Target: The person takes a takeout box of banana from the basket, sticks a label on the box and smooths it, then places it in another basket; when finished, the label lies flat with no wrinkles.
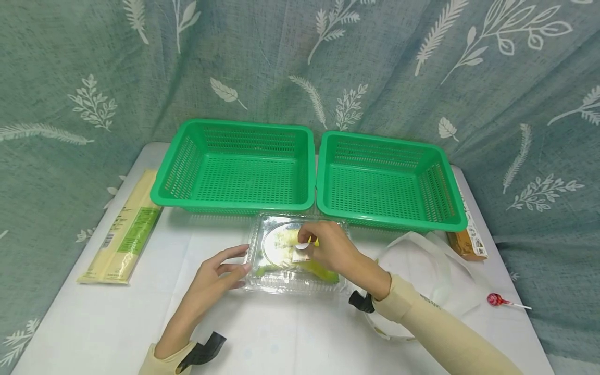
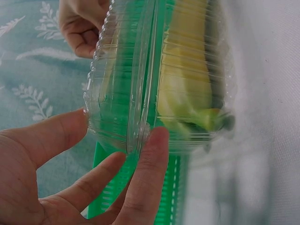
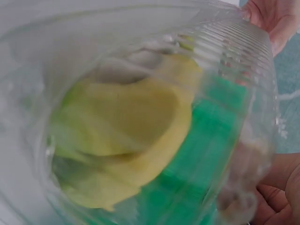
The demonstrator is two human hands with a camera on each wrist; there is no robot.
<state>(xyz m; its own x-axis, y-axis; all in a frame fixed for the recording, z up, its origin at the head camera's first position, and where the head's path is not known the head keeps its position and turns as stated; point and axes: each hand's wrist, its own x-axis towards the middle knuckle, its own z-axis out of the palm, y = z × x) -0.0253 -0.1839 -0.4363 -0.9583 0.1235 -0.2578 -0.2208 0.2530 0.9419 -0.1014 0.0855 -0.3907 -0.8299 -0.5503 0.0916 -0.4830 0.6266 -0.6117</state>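
Clock positions are taken from the box, with 12 o'clock away from the person. Nearest, at 7 o'clock, the left sleeve (image 1: pixel 161 359) carries a black strap (image 1: pixel 203 351). At 3 to 4 o'clock lie a red lollipop (image 1: pixel 494 299) and, closer in, a white bag (image 1: pixel 408 260), partly covered by the right sleeve (image 1: pixel 440 325). The clear box (image 1: pixel 290 285) sits on the white table (image 1: pixel 281 333), lid on, with yellow-green fruit (image 2: pixel 187 79) inside. The hands are apart. The left hand (image 1: pixel 217 276) touches the box edge at 9 o'clock with fingers extended and spread. The right hand (image 1: pixel 330 245) is over the lid, fingers curled, pinching a white slip (image 1: pixel 302 246); whether the slip touches the lid cannot be told. A yellow pack (image 1: pixel 124 229) lies at 9 o'clock, well apart. At 3 o'clock a carton (image 1: pixel 469 242) is partly hidden by the right basket (image 1: pixel 375 192). That basket stands at 2 o'clock, and the left basket (image 1: pixel 244 179) at 11 o'clock, just beside it. Farthest, at 12 o'clock, hangs a leaf-patterned curtain (image 1: pixel 272 67).
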